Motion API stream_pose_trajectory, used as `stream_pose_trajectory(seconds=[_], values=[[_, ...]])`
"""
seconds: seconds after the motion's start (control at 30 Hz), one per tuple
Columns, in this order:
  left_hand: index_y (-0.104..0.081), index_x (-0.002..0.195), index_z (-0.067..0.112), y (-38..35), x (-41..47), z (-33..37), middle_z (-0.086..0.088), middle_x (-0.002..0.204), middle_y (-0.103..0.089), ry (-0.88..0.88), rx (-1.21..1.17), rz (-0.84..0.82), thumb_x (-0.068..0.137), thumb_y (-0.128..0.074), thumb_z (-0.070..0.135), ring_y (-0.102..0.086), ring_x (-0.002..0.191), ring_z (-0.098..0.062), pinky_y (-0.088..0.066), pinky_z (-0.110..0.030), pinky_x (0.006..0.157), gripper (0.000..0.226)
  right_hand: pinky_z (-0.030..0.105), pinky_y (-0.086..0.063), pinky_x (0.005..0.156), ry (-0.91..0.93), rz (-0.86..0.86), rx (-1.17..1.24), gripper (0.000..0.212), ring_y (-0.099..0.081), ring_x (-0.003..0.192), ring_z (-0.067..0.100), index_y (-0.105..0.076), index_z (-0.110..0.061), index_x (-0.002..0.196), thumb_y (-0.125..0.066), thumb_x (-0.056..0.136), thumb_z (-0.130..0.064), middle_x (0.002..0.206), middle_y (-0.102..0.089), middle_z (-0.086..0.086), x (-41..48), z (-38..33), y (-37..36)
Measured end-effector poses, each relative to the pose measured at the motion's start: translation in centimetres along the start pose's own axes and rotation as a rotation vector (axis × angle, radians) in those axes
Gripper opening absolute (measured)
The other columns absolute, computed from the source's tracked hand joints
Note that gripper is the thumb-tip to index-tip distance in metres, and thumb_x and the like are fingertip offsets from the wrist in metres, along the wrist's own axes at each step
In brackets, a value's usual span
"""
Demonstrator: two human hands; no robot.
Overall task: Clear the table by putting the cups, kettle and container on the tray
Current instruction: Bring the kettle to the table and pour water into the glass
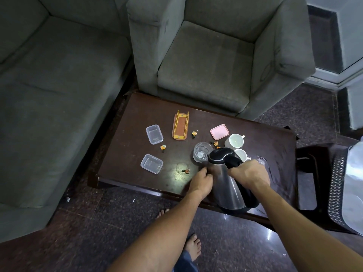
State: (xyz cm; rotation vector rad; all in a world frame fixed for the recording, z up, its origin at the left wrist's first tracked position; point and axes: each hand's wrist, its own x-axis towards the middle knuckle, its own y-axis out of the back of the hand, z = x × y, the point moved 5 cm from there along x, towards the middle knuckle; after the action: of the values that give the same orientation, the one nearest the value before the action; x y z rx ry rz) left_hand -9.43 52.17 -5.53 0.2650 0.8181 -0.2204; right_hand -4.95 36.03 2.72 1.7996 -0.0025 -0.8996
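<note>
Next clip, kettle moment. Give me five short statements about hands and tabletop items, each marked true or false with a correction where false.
1. The right hand grips the kettle by its black handle. True.
2. The left hand holds a white cup. False: it rests against the kettle's steel body.
3. Two clear containers lie left of the kettle. True.
4. The pink lid covers a container. False: it lies alone on the table.
5. The glass is lying tipped over. False: it stands upright.

Brushed steel kettle (225, 185) – glossy wooden table (137, 122), clear plastic containers (154, 134).

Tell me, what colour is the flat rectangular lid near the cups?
Pink lid, head view.
</note>
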Motion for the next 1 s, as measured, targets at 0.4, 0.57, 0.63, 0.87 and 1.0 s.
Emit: stream_pose_trajectory(seconds=[0.4, 0.57, 0.63, 0.87, 1.0], values=[[-0.059, 0.135, 0.020, -0.40, 0.12, -0.04, -0.010, 0.141, -0.063, 0.015, 0.027, 0.003, 0.096, -0.043, 0.019, -0.056, 0.132, -0.032, -0.042, -0.041, 0.114, 0.042, 0.029, -0.049, 0.063, 0.012, -0.016, -0.022, 0.027, -0.067, 0.075, 0.030, -0.066, -0.011, 0.076, -0.064, 0.066, -0.036, 0.074, -0.068, 0.006, 0.30, 0.33, 0.05], [-0.058, 0.137, 0.019, -0.34, 0.08, 0.14, -0.010, 0.142, -0.062, 0.010, 0.039, 0.002, 0.096, -0.043, 0.019, -0.054, 0.134, -0.032, -0.041, -0.043, 0.115, 0.043, 0.026, -0.043, 0.053, 0.027, -0.002, -0.017, 0.025, -0.062, 0.062, 0.023, -0.065, -0.012, 0.072, -0.065, 0.065, -0.036, 0.067, -0.065, 0.004, 0.39, 0.41, 0.24], [-0.055, 0.141, 0.020, -0.28, 0.04, 0.19, -0.010, 0.145, -0.061, 0.013, 0.036, -0.001, 0.096, -0.042, 0.019, -0.053, 0.136, -0.032, -0.040, -0.043, 0.117, 0.047, 0.025, -0.042, 0.051, 0.026, 0.004, -0.013, 0.024, -0.061, 0.059, 0.020, -0.065, -0.012, 0.069, -0.065, 0.065, -0.036, 0.065, -0.065, 0.003, 0.37, 0.42, 0.28], [-0.057, 0.140, 0.019, -0.22, -0.20, 0.18, -0.010, 0.144, -0.062, 0.010, 0.037, 0.005, 0.095, -0.043, 0.017, -0.054, 0.135, -0.031, -0.040, -0.042, 0.116, 0.047, 0.027, -0.047, 0.056, 0.020, 0.003, -0.017, 0.027, -0.064, 0.064, 0.024, -0.065, -0.012, 0.071, -0.065, 0.064, -0.038, 0.067, -0.066, 0.004, 0.42, 0.41, 0.16], [-0.059, 0.134, 0.018, -0.16, -0.28, 0.26, -0.010, 0.140, -0.064, 0.003, 0.031, 0.002, 0.095, -0.043, 0.016, -0.056, 0.132, -0.032, -0.042, -0.042, 0.115, 0.042, 0.026, -0.044, 0.053, 0.020, 0.005, -0.022, 0.026, -0.061, 0.060, 0.020, -0.064, -0.012, 0.070, -0.065, 0.063, -0.038, 0.065, -0.065, 0.003, 0.47, 0.42, 0.19]])
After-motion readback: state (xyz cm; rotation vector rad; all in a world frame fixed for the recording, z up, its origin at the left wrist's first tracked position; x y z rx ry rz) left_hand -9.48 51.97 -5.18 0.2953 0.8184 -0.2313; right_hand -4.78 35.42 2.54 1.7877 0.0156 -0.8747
